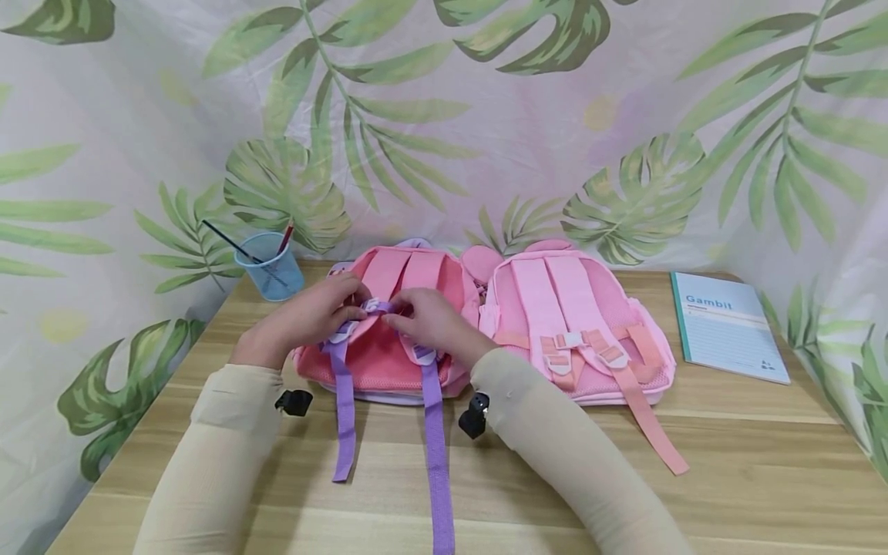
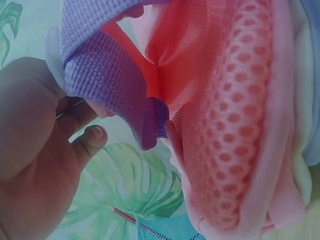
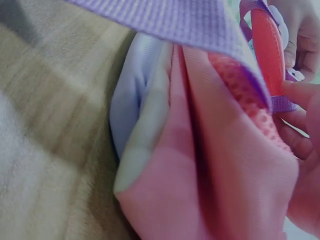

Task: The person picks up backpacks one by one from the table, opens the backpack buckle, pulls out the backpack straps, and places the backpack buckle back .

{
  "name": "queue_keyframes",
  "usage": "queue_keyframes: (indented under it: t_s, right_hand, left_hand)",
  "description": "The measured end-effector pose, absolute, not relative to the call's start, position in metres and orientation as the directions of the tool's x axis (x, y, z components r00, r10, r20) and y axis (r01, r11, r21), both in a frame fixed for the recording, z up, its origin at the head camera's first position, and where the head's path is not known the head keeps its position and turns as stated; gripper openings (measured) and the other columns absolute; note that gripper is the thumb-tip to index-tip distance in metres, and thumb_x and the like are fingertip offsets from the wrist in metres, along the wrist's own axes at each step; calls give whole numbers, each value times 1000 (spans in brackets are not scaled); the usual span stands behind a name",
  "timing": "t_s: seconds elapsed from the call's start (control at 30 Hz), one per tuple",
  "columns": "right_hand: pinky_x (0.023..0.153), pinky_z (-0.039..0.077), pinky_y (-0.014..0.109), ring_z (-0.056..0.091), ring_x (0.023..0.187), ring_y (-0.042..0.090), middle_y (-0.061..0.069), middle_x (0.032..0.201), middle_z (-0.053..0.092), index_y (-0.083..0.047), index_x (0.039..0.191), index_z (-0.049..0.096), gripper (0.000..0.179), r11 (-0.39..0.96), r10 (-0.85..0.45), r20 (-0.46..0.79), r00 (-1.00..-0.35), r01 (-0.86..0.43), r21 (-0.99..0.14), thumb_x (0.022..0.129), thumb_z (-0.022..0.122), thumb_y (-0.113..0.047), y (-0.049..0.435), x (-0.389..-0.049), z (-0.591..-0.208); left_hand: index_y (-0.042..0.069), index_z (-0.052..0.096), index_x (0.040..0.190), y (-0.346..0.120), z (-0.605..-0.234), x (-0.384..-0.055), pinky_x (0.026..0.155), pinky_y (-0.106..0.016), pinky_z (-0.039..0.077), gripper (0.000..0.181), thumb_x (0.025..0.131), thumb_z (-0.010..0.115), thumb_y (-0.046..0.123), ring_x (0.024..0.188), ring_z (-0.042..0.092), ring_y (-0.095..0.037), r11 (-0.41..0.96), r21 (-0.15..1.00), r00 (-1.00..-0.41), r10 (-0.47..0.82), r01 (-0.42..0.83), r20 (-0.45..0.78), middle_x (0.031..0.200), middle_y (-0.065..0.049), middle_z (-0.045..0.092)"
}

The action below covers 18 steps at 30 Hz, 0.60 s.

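A coral-pink backpack (image 1: pixel 388 362) lies with its straps up on the table. Over its middle, my left hand (image 1: pixel 321 314) holds a white buckle (image 1: pixel 372 305) between thumb and fingers. From the other side my right hand (image 1: pixel 432 317) pinches the short purple chest strap (image 3: pixel 284 103) beside that buckle. Two long purple straps (image 1: pixel 434 447) hang from the shoulder straps toward the table's front. In the left wrist view, purple webbing (image 2: pixel 102 75) partly hides the left hand's fingers. The right wrist view shows the backpack's side (image 3: pixel 220 140) close up.
A light-pink backpack (image 1: pixel 590 301) with a joined white chest buckle (image 1: pixel 572 339) lies to the right. Farther right is a notebook (image 1: pixel 728 331). A blue mesh pen cup (image 1: pixel 277 279) with pencils stands at the back left. Leaf-print cloth (image 1: pixel 513 139) hangs behind the table.
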State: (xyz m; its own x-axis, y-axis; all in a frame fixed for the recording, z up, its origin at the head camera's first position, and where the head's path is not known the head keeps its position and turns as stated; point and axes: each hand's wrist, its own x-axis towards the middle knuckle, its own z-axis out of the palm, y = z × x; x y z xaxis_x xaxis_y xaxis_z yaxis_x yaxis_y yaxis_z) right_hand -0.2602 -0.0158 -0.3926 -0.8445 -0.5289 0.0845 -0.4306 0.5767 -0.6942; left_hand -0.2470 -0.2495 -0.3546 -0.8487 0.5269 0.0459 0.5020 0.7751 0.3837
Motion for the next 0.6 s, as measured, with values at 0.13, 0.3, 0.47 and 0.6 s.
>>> queue_keyframes:
  t_s: [0.13,0.3,0.47,0.6]
  right_hand:
    - [86,55,27,68,93,14,4,107,78,-8,118,76,24,529,-526,78,-847,-398,-750,105,73,-29,-14,-259,-388]
    - [83,53,24,66,94,15,5,105,76,-7,118,77,25,456,-519,72,-852,-347,-819,104,74,-28,-12,-259,-381]
    - [79,51,22,62,89,14,8,104,74,-4,119,77,26,413,-516,81,-853,-331,-848,104,74,-25,-9,-260,-375]
    - [80,51,23,62,90,16,8,108,75,-5,121,77,27,396,-492,77,-867,-301,-867,104,74,-26,-8,-261,-373]
  left_hand:
    - [9,69,119,-250,-355,-247,97,-47,54,19,101,74,8,104,61,-25,777,392,-853,520,492,40,110,-7,68]
    - [10,69,119,-250,-355,-246,95,-44,54,19,101,75,9,102,60,-24,778,396,-856,515,488,43,109,-6,68]
    - [11,69,119,-251,-356,-246,94,-44,54,19,101,74,10,102,60,-24,776,405,-858,512,483,43,109,-6,67]
    - [11,68,120,-251,-356,-246,95,-44,54,19,102,73,10,103,59,-24,782,412,-865,501,468,31,110,-7,66]
